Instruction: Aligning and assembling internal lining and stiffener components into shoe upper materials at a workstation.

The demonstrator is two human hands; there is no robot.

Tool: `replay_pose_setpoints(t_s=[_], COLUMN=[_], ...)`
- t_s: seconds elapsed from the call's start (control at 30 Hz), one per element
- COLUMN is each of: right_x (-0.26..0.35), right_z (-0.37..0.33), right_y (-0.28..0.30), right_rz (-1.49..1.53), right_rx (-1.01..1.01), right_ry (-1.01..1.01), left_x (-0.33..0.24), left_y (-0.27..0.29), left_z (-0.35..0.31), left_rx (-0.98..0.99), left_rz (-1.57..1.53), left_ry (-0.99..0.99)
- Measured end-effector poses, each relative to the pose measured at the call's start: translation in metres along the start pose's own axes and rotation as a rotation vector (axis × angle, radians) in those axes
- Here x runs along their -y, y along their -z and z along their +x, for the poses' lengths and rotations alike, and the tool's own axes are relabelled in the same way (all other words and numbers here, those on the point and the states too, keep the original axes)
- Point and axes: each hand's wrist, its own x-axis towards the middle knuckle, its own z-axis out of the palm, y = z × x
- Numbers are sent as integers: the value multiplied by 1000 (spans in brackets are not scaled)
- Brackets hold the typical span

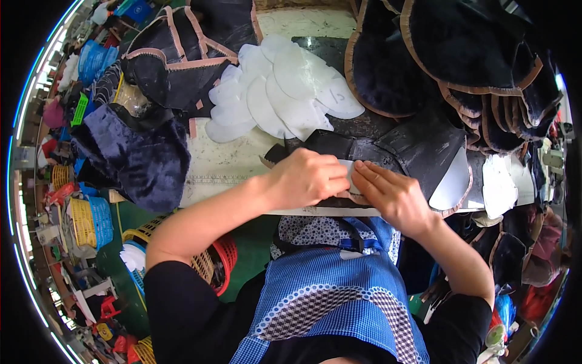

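A black, leather-like piece with a notched tan edge lies at the table's front, under both hands. My left hand is closed, its fingers curled at the near edge of this piece. My right hand rests beside it, fingers stretched out and lying flat on the piece. Between the hands shows part of a white stiff insert, mostly covered by fingers. Another white rounded insert lies on the piece's right end. Beyond the hands spreads a heap of white, semi-clear rounded inserts.
Black pieces with tan edges are stacked at the far right, and more lie far left. Dark plush fabric hangs over the table's left side. A ruler strip runs along the table. Below left stand a red basket and yellow baskets.
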Motion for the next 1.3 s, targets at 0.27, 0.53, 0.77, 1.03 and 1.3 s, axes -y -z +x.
replay_pose_setpoints(t_s=[0.27,0.53,0.77,1.03,1.3], right_x=[-71,19,8,2,35], right_z=[53,22,13,-3,53], right_y=[45,11,44,66,61], right_rz=[880,174,423,387,487], right_rx=[413,86,148,111,100], right_ry=[-535,-78,-240,-282,-146], left_x=[59,-28,-23,64,81], left_y=[52,-43,66,177,192], left_z=[51,-7,-81,-321,-307], left_rx=[329,-255,-562,-1073,-973], left_rz=[-676,302,151,450,300], left_ry=[479,49,156,1628,1688])
